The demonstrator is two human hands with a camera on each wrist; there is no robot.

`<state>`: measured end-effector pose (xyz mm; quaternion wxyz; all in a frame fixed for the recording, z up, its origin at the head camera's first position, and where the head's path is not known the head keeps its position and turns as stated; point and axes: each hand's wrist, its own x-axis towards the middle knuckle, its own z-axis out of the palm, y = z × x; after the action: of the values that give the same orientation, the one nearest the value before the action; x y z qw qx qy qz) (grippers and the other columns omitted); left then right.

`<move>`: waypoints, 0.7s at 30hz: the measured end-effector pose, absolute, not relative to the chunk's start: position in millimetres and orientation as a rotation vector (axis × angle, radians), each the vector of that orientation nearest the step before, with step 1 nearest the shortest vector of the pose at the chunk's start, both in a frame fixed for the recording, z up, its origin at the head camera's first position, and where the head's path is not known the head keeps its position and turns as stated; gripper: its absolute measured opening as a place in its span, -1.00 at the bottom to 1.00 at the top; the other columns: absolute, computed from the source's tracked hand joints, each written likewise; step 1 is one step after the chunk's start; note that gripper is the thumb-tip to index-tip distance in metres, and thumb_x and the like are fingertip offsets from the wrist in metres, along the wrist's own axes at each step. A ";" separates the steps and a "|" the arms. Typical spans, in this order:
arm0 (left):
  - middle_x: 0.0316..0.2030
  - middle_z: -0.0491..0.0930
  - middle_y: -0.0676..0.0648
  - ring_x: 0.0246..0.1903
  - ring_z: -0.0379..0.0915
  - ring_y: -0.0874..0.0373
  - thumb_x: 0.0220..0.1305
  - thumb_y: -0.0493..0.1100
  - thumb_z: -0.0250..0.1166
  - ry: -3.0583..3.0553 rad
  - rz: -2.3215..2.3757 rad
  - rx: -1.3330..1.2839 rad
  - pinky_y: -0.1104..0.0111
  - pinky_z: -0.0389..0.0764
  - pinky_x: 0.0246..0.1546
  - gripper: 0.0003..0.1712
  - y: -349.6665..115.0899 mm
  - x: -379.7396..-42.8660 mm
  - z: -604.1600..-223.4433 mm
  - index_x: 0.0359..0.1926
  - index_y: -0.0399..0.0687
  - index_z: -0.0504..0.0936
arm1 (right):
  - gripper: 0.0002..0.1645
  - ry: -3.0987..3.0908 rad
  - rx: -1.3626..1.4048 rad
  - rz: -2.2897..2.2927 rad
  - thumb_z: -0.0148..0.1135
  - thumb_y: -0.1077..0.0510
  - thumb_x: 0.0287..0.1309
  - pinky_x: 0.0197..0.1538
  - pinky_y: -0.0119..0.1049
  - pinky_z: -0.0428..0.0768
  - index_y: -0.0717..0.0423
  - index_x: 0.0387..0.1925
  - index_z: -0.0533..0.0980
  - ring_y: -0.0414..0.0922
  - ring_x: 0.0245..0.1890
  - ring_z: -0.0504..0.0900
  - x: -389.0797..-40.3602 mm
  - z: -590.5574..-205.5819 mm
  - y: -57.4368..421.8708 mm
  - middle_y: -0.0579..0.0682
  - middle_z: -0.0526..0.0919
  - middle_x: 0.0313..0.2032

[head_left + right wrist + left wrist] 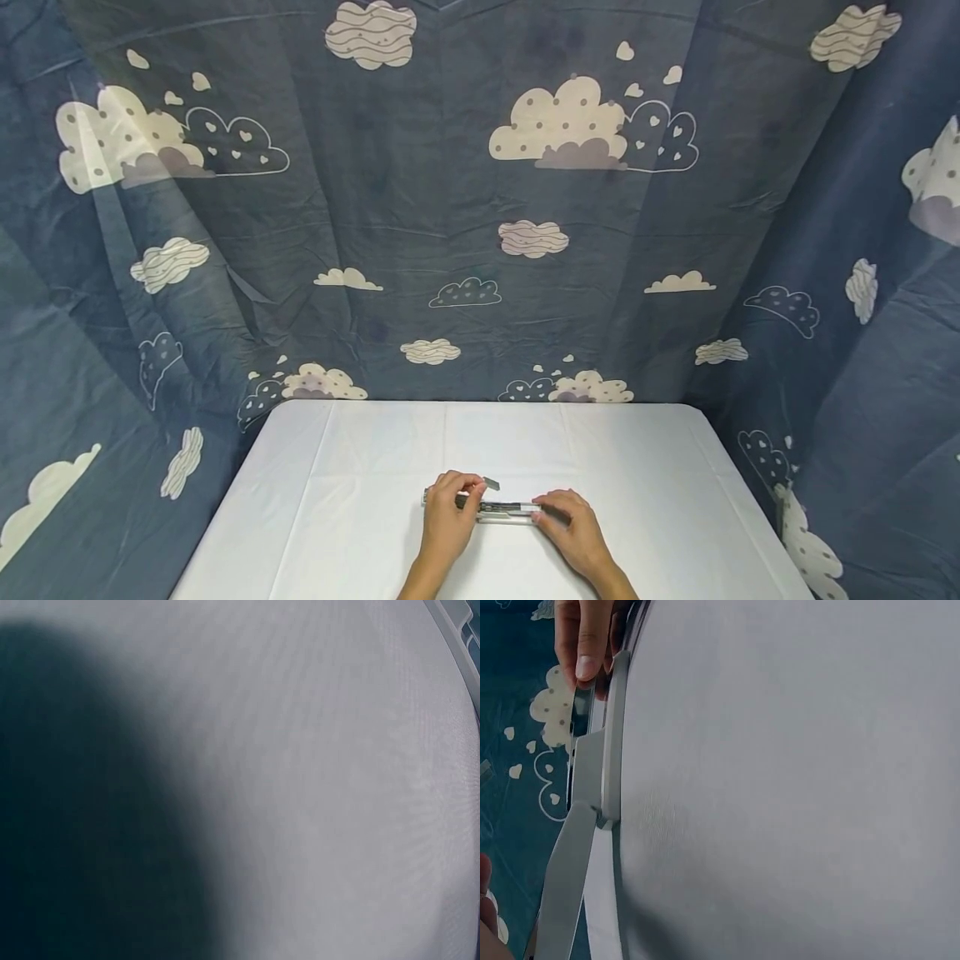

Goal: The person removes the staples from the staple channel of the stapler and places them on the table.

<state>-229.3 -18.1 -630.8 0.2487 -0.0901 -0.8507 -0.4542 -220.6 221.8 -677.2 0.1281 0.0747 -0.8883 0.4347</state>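
A long, narrow tool of clear plastic and grey metal (501, 507), seemingly a utility knife or a small stapler-like device, lies flat across the near middle of the worktop (360, 467), which is covered with a white cloth. The left hand (447, 518) has its fingers curled over the tool's left end, and its fingertips appear to pinch a small grey strip (492, 482) that sticks up and out at an angle from the body; the left wrist view shows this as a flat metal strip (581, 802) hinged or slid out from the long rail, with a fingertip (585, 652) pressed against the rail's far end. The right hand (573, 529) rests on the tool's right end, its fingers bent down over it and pressing it to the cloth; how tightly it grips is hard to tell. The right wrist view shows little but blurred white cloth and a sliver of the tool (459, 622) at the corner. The tool looks light and stiff, with smooth plastic sides that may slip, so it is best taken by the two ends of the body, as now. The thin strip looks possibly sharp-edged, so it calls for a pinch on its flat faces. Behind hangs a dark blue cloud-patterned cloth (420, 208).
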 end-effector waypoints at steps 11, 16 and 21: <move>-0.36 0.62 0.32 -0.25 0.52 0.35 0.24 -0.07 0.50 -2.191 -1.329 -0.191 0.29 0.45 -0.13 -0.91 -54.1 -227.3 -623.8 -0.29 0.25 0.72 | -0.74 -2.559 0.247 1.230 0.54 -0.06 0.11 0.19 0.09 0.58 -0.23 -0.14 0.74 -0.16 0.02 0.64 -220.7 -678.4 221.3 -0.30 0.74 -0.11; -0.36 0.63 0.31 -0.23 0.55 0.31 0.25 -0.11 0.50 -2.139 -1.391 -0.163 0.33 0.52 -0.09 -0.92 -77.0 -229.1 -623.4 -0.29 0.20 0.74 | -0.76 -2.574 0.238 1.244 0.54 -0.07 0.12 0.22 0.10 0.57 -0.27 -0.14 0.74 -0.17 0.03 0.64 -220.5 -678.0 221.4 -0.35 0.73 -0.11; -0.34 0.65 0.27 -0.22 0.55 0.29 0.26 -0.13 0.49 -2.119 -1.422 -0.132 0.27 0.58 -0.07 -0.93 -97.0 -230.1 -623.2 -0.28 0.17 0.75 | -0.76 -2.565 0.255 1.222 0.53 -0.04 0.13 0.20 0.11 0.57 -0.21 -0.13 0.74 -0.15 0.02 0.64 -220.6 -677.2 221.1 -0.28 0.74 -0.11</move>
<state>-230.1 -97.0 -623.2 0.2889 -0.0496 -0.7939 -0.5327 -220.6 221.1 -677.2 0.1442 0.0884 -0.8898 0.4239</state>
